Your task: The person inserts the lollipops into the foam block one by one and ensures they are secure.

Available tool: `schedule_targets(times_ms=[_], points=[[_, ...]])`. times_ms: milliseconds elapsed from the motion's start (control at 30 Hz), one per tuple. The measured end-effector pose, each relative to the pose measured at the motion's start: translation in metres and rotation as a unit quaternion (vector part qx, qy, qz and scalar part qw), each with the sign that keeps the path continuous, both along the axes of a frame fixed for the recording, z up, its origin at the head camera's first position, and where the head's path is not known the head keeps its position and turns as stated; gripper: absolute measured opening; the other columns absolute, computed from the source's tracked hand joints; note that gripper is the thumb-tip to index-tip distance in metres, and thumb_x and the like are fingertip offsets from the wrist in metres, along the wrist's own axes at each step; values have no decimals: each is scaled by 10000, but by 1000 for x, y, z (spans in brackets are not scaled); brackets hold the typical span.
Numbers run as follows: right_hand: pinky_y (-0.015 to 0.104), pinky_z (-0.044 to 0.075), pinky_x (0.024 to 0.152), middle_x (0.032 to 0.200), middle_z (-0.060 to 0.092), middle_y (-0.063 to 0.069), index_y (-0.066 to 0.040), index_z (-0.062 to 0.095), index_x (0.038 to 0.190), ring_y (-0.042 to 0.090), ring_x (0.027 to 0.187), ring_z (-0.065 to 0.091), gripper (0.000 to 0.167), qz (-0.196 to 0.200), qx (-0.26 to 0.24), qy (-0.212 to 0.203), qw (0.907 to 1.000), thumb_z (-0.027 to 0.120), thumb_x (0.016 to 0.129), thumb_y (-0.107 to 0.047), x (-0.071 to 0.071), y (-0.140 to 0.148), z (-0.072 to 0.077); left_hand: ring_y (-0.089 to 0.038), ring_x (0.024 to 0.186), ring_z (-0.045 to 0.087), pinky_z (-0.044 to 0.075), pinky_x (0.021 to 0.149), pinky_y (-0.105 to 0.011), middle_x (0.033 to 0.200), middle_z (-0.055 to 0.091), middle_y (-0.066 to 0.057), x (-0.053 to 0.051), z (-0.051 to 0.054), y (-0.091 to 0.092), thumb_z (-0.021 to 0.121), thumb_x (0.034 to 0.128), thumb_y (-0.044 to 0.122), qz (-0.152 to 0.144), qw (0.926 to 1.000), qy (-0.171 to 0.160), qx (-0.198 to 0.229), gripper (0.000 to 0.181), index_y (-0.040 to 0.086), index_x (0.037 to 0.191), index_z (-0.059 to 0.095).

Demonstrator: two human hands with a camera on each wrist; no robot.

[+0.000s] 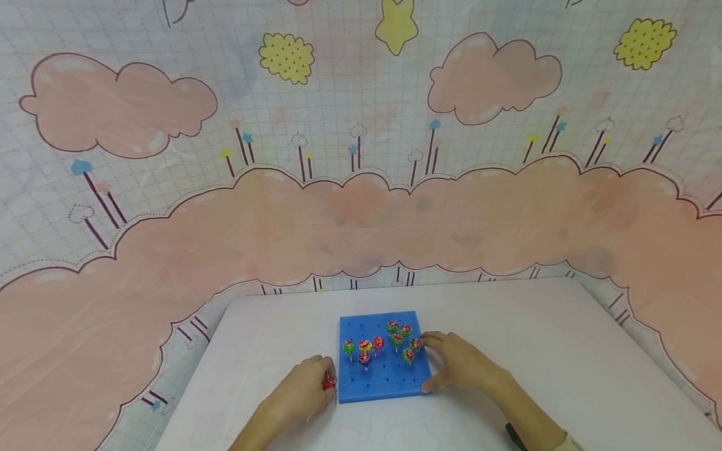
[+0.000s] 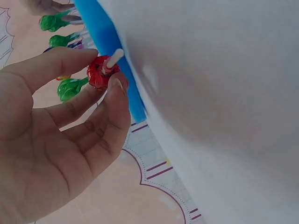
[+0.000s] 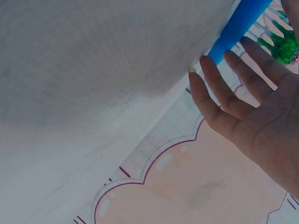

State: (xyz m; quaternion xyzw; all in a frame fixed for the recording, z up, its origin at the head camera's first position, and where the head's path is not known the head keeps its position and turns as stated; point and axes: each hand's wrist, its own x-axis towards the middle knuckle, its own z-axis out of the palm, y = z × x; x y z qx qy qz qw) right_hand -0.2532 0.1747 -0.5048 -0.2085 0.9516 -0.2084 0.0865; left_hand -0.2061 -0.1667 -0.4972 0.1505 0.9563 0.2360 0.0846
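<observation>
A blue foam board (image 1: pixel 389 385) with rows of small holes lies on the white table. Several wrapped lollipops stand in it by their sticks, one group at its left, another with a green-wrapped lollipop (image 1: pixel 408 355) at its right. Just off the board's left edge, my left hand (image 1: pixel 304 388) pinches a red lollipop (image 2: pixel 97 74) between thumb and fingers; its white stick (image 2: pixel 115 59) points away from the palm. My right hand (image 1: pixel 459 363) rests against the board's right edge, fingers extended and spread in the right wrist view, holding nothing.
The white table (image 1: pixel 271 326) spreads around the board on every side. A cloth printed with clouds (image 1: pixel 158 106) and stars hangs behind and runs down past the table's sides. Part of a dark object (image 1: pixel 514 435) shows beside the right forearm.
</observation>
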Motion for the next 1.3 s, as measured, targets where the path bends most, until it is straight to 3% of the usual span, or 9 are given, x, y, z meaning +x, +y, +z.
schedule_targets(times_ms=[167,400,700,1033,1300], points=[[611,431,1136,1520,569,56,-147,594,1471,391,1420,492,970,26,-12,-15,10000,938,667,-568,0,0,0,-165,730,533,484,634,-308,831,559,15,0,15,-3,781,893,124,52,9998,-55,162,102,143,967,714],[612,427,1139,1521,568,60,-141,593,1471,394,1420,491,967,35,-3,25,10000,936,674,-566,-1,2,1,-110,712,557,487,592,-246,832,578,45,3,37,-3,791,905,134,-216,9963,405,729,88,143,967,730],[618,430,1133,1520,569,67,-138,598,1465,397,1413,498,973,-69,25,-15,10000,948,660,-557,0,1,2,-91,779,573,512,604,-239,922,629,103,4,67,11,812,920,216,-282,9917,781,984,144,169,1040,747],[611,435,1132,1513,577,64,-139,604,1459,392,1412,501,969,-32,35,41,10000,946,659,-563,0,-1,1,-55,801,607,538,659,-230,922,620,124,3,73,25,832,897,131,-421,9797,1354,1414,168,210,994,720],[623,429,1131,1511,577,77,-126,605,1457,411,1406,503,955,69,-8,50,10000,943,673,-553,0,0,2,-78,876,635,607,797,-315,995,641,121,0,72,30,822,903,92,-704,9718,1324,1821,196,168,1054,723]])
